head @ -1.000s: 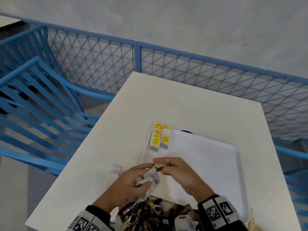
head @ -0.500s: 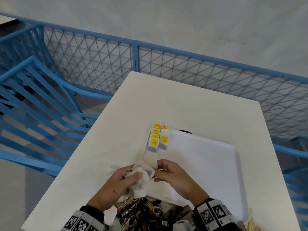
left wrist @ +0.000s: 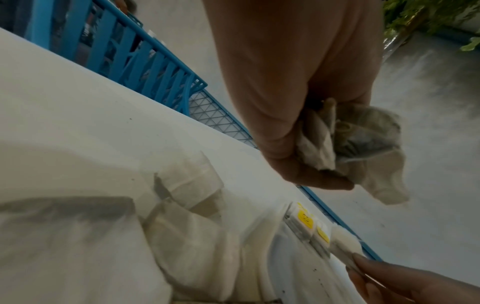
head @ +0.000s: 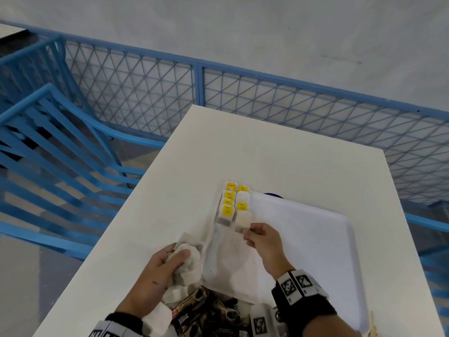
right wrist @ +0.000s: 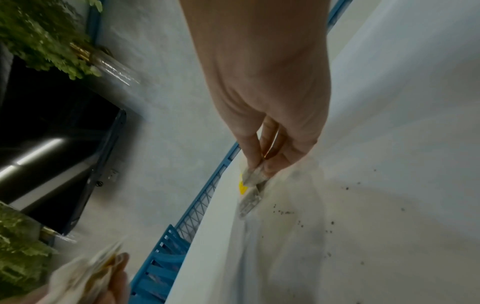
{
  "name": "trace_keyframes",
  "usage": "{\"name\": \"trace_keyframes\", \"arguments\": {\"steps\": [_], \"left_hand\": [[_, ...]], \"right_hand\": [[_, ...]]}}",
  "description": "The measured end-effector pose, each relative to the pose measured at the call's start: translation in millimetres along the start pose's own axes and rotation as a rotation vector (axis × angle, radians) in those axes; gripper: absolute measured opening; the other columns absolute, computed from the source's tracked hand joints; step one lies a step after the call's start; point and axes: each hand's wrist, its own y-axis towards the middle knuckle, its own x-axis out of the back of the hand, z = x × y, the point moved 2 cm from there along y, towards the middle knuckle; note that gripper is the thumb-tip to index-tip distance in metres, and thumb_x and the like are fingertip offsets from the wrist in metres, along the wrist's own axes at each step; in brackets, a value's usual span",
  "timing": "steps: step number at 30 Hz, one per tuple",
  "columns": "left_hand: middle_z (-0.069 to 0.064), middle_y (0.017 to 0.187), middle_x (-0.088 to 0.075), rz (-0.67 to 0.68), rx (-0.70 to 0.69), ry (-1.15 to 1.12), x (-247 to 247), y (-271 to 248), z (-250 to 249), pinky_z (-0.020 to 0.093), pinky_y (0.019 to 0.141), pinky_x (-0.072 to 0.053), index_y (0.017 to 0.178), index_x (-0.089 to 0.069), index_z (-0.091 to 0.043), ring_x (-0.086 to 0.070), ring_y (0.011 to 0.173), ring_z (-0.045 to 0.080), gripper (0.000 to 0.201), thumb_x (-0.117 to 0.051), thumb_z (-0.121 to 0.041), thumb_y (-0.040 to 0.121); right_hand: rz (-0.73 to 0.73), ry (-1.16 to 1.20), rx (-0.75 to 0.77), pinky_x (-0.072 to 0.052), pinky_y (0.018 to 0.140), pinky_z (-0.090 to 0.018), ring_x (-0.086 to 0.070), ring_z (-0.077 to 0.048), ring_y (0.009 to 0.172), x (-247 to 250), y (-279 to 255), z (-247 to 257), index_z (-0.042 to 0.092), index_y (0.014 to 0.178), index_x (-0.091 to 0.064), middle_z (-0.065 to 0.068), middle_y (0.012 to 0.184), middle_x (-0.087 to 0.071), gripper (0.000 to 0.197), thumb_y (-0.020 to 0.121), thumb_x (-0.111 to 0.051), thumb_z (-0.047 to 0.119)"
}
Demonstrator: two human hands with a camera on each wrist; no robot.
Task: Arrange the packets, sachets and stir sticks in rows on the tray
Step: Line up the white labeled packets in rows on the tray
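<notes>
A white tray point(head: 315, 229) lies on the white table point(head: 267, 152). At its far left corner two short rows of yellow-tagged tea bags point(head: 229, 203) lie side by side. My right hand point(head: 247, 233) pinches the near end of a white tea bag point(head: 243, 218) at the near end of the right row; the pinch also shows in the right wrist view point(right wrist: 255, 174). My left hand point(head: 175, 257) grips a crumpled bunch of tea bags point(head: 188, 261) over the table beside the tray's left edge. In the left wrist view that bunch point(left wrist: 350, 144) hangs from the curled fingers.
Dark coffee sachets point(head: 204, 312) are heaped at the table's near edge, with loose white tea bags point(head: 175, 294) beside them. Wooden stir sticks point(head: 373, 324) poke up at the near right. Dark crumbs point(head: 234, 245) dot the tray. A blue mesh railing point(head: 199, 86) runs behind the table, a blue chair point(head: 60, 152) at left.
My right hand has left the left hand and carried one tea bag forward to the right row's near end. The left hand has drawn back left with the bunch.
</notes>
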Motion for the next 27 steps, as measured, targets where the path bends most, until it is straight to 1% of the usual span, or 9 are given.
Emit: {"name": "trace_keyframes", "arguments": {"steps": [2,5,9,14,16,19,22,24,27], "left_hand": [[0.010,0.099,-0.071,-0.013,0.008,0.008,3.9,0.2,2.8,0.022,0.065,-0.051,0.109,-0.070,-0.015,-0.066,0.086,0.017,0.048,-0.064,-0.044,0.071],[0.012,0.102,-0.071,-0.029,0.017,0.005,7.1,1.2,5.5,0.028,0.069,-0.052,0.111,-0.069,-0.016,-0.066,0.090,0.022,0.048,-0.063,-0.045,0.073],[0.015,0.106,-0.069,-0.028,0.017,0.002,6.8,5.1,7.6,0.027,0.070,-0.052,0.110,-0.069,-0.014,-0.065,0.092,0.023,0.028,-0.058,-0.029,0.090],[0.017,0.101,-0.069,-0.016,0.012,-0.031,0.8,10.5,3.6,0.021,0.062,-0.051,0.110,-0.067,-0.005,-0.065,0.084,0.017,0.028,-0.050,-0.017,0.092],[0.015,0.098,-0.068,-0.016,0.000,-0.037,-0.7,11.7,2.9,0.022,0.064,-0.051,0.109,-0.068,-0.007,-0.064,0.084,0.017,0.026,-0.058,-0.022,0.091],[0.013,0.102,-0.069,-0.005,-0.006,-0.024,-2.5,12.6,2.9,0.024,0.070,-0.051,0.109,-0.070,-0.012,-0.064,0.089,0.018,0.039,-0.062,-0.037,0.079],[0.011,0.098,-0.070,-0.010,-0.001,-0.046,-5.6,12.8,0.9,0.024,0.069,-0.051,0.106,-0.071,-0.013,-0.064,0.087,0.018,0.035,-0.062,-0.033,0.078],[0.011,0.096,-0.070,-0.015,-0.005,-0.052,-7.7,13.0,-0.5,0.027,0.070,-0.051,0.103,-0.071,-0.013,-0.064,0.087,0.019,0.037,-0.067,-0.037,0.074],[0.019,0.096,-0.068,-0.034,-0.006,-0.059,-8.6,13.6,-1.6,0.041,0.078,-0.047,0.101,-0.070,-0.013,-0.061,0.088,0.028,0.043,-0.069,-0.042,0.070]], "right_hand": [[-0.045,-0.043,0.008,-0.055,0.074,-0.033,-0.060,-0.017,0.065,-1.9,8.9,0.1,0.010,0.082,-0.060,-0.008,0.075,-0.066,0.012,0.078,-0.071,0.006],[-0.102,-0.110,0.029,-0.053,0.076,-0.034,-0.061,-0.019,0.066,-6.0,16.0,1.7,0.014,0.085,-0.056,-0.002,0.073,-0.065,0.021,0.075,-0.074,0.011],[-0.129,-0.187,0.071,-0.052,0.075,-0.034,-0.061,-0.020,0.066,-13.1,19.5,1.4,0.013,0.091,-0.053,0.002,0.073,-0.063,0.027,0.074,-0.074,0.012],[-0.144,-0.250,0.113,-0.046,0.063,-0.024,-0.059,-0.015,0.060,-15.6,22.8,-0.9,0.011,0.092,-0.050,0.002,0.068,-0.062,0.029,0.075,-0.073,0.013],[-0.155,-0.264,0.132,-0.044,0.065,-0.025,-0.059,-0.019,0.069,-14.4,23.0,-0.7,0.011,0.094,-0.049,-0.002,0.072,-0.062,0.031,0.075,-0.073,0.014],[-0.153,-0.316,0.218,-0.042,0.067,-0.023,-0.056,-0.018,0.076,-14.5,14.8,4.9,0.014,0.095,-0.050,-0.004,0.083,-0.060,0.027,0.079,-0.071,0.019],[0.005,-0.293,0.291,-0.041,0.059,-0.012,-0.054,-0.010,0.065,-23.3,-8.0,15.1,0.018,0.083,-0.057,0.004,0.075,-0.060,0.012,0.083,-0.067,0.024],[0.188,-0.230,0.320,-0.042,0.060,-0.015,-0.054,-0.009,0.060,-31.4,-27.7,20.3,0.020,0.076,-0.058,0.007,0.068,-0.058,0.013,0.085,-0.066,0.025],[0.398,-0.153,0.358,-0.043,0.058,-0.017,-0.054,-0.007,0.060,-39.8,-53.6,26.4,0.019,0.078,-0.060,0.009,0.066,-0.058,0.010,0.083,-0.068,0.023]]}}
